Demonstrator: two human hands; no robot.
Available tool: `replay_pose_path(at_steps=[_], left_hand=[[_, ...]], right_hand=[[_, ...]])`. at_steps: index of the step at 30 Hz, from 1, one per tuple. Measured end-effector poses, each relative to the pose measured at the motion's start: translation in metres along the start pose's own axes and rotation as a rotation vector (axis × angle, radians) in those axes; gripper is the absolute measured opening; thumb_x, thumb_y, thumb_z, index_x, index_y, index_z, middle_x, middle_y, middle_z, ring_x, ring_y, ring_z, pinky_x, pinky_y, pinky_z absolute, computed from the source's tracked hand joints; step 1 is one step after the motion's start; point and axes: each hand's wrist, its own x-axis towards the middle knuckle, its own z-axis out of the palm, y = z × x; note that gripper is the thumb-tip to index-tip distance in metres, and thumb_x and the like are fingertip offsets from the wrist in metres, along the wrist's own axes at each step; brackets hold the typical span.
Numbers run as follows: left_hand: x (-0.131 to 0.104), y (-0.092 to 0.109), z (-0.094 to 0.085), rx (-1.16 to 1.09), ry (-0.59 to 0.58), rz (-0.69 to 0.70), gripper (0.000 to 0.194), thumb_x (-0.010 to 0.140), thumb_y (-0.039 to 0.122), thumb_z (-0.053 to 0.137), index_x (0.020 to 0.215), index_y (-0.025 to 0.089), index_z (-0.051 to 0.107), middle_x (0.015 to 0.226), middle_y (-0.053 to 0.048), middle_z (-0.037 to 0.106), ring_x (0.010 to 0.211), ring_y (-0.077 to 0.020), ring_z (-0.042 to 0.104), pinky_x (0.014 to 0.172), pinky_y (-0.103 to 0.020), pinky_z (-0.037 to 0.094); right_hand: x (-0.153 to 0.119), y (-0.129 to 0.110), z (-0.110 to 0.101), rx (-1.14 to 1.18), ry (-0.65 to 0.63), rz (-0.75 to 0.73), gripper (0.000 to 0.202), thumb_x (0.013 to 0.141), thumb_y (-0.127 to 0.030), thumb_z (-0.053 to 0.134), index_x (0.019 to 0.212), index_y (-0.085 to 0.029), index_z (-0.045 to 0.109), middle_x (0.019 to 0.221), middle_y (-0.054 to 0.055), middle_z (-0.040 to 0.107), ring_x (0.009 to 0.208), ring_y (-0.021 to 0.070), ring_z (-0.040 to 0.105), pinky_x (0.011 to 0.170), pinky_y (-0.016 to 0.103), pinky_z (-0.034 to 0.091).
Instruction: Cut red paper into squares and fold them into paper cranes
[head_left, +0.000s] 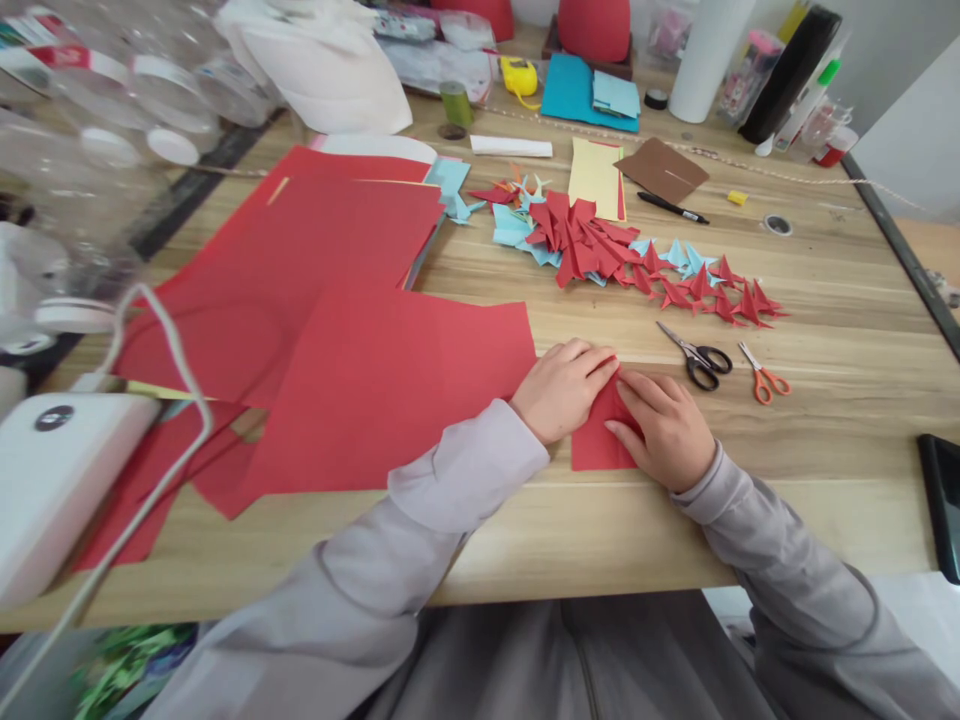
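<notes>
The left hand (564, 390) bends its fingers over the top edge of a small red paper (600, 447), fingertips close together; its thumb is hard to make out, so whether this grip pinches the paper or only presses it I cannot tell. The right hand (664, 425) rests on the same paper from the other side, its grip partly open: the thumb stands apart from the fingers, with red showing between them. The hands nearly meet at the top of the paper, which lies on the worktop (825, 510) near its front edge.

Just left of the left hand, large red sheets (390, 390) overlap. Beyond the right hand are black-handled scissors (701, 360) and, to their right, smaller orange-handled scissors (763, 378), their blades apart from each other. Behind these, folded paper shapes (577, 240), red and light blue, form a heap that thins out into a row toward the right.

Farther back lie a black pen (673, 207), a brown sheet (664, 170) and a yellow tape measure (519, 76). Clear plastic bottles (97, 100) crowd the far left; a dark phone (943, 500) sits at the right.
</notes>
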Motion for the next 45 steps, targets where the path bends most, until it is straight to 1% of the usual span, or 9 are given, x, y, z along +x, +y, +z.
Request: replay_pose_path(at_steps=[7, 13, 20, 23, 27, 30, 34, 40, 45], left_hand=[[-0.0006, 0.0015, 0.0002, 0.04, 0.017, -0.027, 0.036, 0.093, 0.02, 0.044, 0.125, 0.013, 0.059, 0.134, -0.013, 0.057, 0.108, -0.026, 0.052, 0.088, -0.043, 0.047], [-0.0003, 0.0018, -0.001, 0.039, 0.003, -0.009, 0.037, 0.094, 0.022, 0.044, 0.127, 0.011, 0.057, 0.13, -0.01, 0.061, 0.105, -0.0253, 0.053, 0.084, -0.04, 0.047], [0.0, 0.002, 0.0, 0.045, -0.008, -0.027, 0.038, 0.094, 0.023, 0.045, 0.129, 0.012, 0.056, 0.131, -0.009, 0.061, 0.105, -0.0252, 0.052, 0.083, -0.04, 0.046], [-0.0006, 0.0019, 0.0011, 0.045, 0.004, -0.034, 0.036, 0.094, 0.022, 0.043, 0.127, 0.014, 0.058, 0.132, -0.01, 0.059, 0.105, -0.0251, 0.052, 0.084, -0.041, 0.046], [-0.0008, 0.0019, 0.0018, 0.045, 0.011, -0.048, 0.036, 0.094, 0.021, 0.041, 0.124, 0.011, 0.059, 0.134, -0.013, 0.058, 0.105, -0.0256, 0.052, 0.087, -0.042, 0.045], [-0.0006, 0.0018, 0.0011, 0.015, 0.004, -0.044, 0.037, 0.094, 0.02, 0.041, 0.126, 0.01, 0.058, 0.135, -0.012, 0.058, 0.104, -0.0254, 0.052, 0.086, -0.042, 0.046], [-0.0004, 0.0013, 0.0002, -0.026, 0.002, -0.042, 0.039, 0.092, 0.02, 0.044, 0.129, 0.013, 0.057, 0.132, -0.011, 0.06, 0.105, -0.0258, 0.052, 0.086, -0.042, 0.046], [-0.0002, 0.001, -0.0005, -0.019, -0.005, -0.042, 0.038, 0.093, 0.019, 0.043, 0.126, 0.013, 0.059, 0.132, -0.009, 0.061, 0.105, -0.0259, 0.053, 0.086, -0.043, 0.046], [-0.0003, 0.0004, -0.0012, -0.016, -0.018, -0.036, 0.038, 0.092, 0.019, 0.045, 0.127, 0.013, 0.058, 0.132, -0.01, 0.06, 0.106, -0.0255, 0.052, 0.087, -0.042, 0.046]], right_hand=[[-0.0003, -0.002, -0.001, -0.034, -0.032, 0.028, 0.044, 0.093, -0.039, 0.048, 0.123, -0.009, 0.061, 0.128, 0.017, 0.06, 0.106, 0.0295, 0.053, 0.086, 0.044, 0.047], [-0.0005, -0.003, -0.0002, -0.06, -0.039, 0.034, 0.044, 0.093, -0.039, 0.049, 0.123, -0.009, 0.061, 0.129, 0.017, 0.06, 0.106, 0.0296, 0.053, 0.084, 0.043, 0.045], [-0.0005, -0.0038, 0.0004, -0.078, -0.037, 0.036, 0.044, 0.093, -0.039, 0.049, 0.121, -0.008, 0.061, 0.127, 0.016, 0.061, 0.105, 0.0294, 0.053, 0.085, 0.042, 0.044], [-0.0005, -0.0037, 0.0004, -0.078, -0.041, 0.037, 0.043, 0.093, -0.038, 0.05, 0.122, -0.009, 0.061, 0.128, 0.016, 0.06, 0.105, 0.0296, 0.053, 0.084, 0.042, 0.044], [-0.0005, -0.0037, 0.0004, -0.081, -0.044, 0.037, 0.044, 0.093, -0.039, 0.049, 0.122, -0.008, 0.061, 0.128, 0.016, 0.06, 0.106, 0.0297, 0.053, 0.084, 0.043, 0.045], [-0.0005, -0.0038, 0.0007, -0.092, -0.044, 0.033, 0.045, 0.093, -0.039, 0.049, 0.122, -0.007, 0.061, 0.128, 0.017, 0.06, 0.105, 0.03, 0.053, 0.083, 0.043, 0.045], [-0.0007, -0.0036, 0.0005, -0.082, -0.053, 0.037, 0.044, 0.093, -0.039, 0.049, 0.123, -0.009, 0.061, 0.128, 0.017, 0.06, 0.106, 0.0302, 0.052, 0.082, 0.044, 0.046], [-0.0021, -0.0032, -0.0008, -0.086, -0.045, 0.022, 0.043, 0.092, -0.037, 0.05, 0.122, -0.008, 0.061, 0.129, 0.016, 0.06, 0.107, 0.0292, 0.053, 0.083, 0.042, 0.046], [-0.0031, -0.0027, -0.0009, -0.071, -0.055, 0.024, 0.042, 0.092, -0.036, 0.051, 0.123, -0.01, 0.061, 0.13, 0.016, 0.06, 0.109, 0.0291, 0.052, 0.084, 0.042, 0.046]])
